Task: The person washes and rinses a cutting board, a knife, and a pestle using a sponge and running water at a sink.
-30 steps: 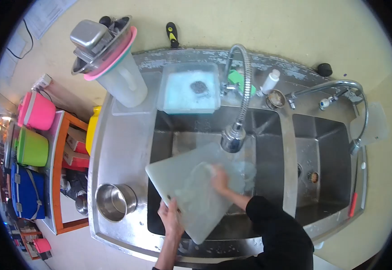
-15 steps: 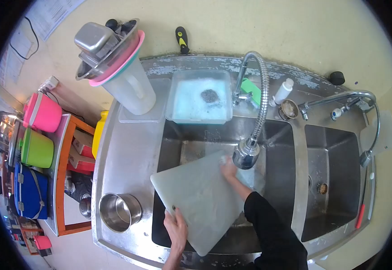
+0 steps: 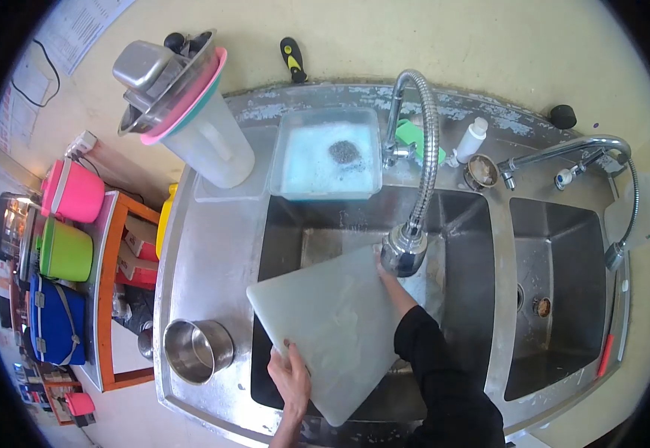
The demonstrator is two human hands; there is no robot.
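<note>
Pot [image 3: 198,351] on counter [image 3: 209,246]. My left hand [image 3: 291,379] closed on board [image 3: 328,336] at lower-left edge, thumb on face. Board over large sink [image 3: 470,299]. My right hand [image 3: 382,267] at board's upper right corner, partly behind tap [image 3: 405,250]; can't judge grip.

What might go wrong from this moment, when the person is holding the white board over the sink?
The board looks wet and leans over the large basin, so it might slip from the left hand, which holds it at one edge.

The right hand, partly hidden, is close to the tap's spray head and could knock it.

If the board swings left, it may bump the steel pot on the counter.
</note>
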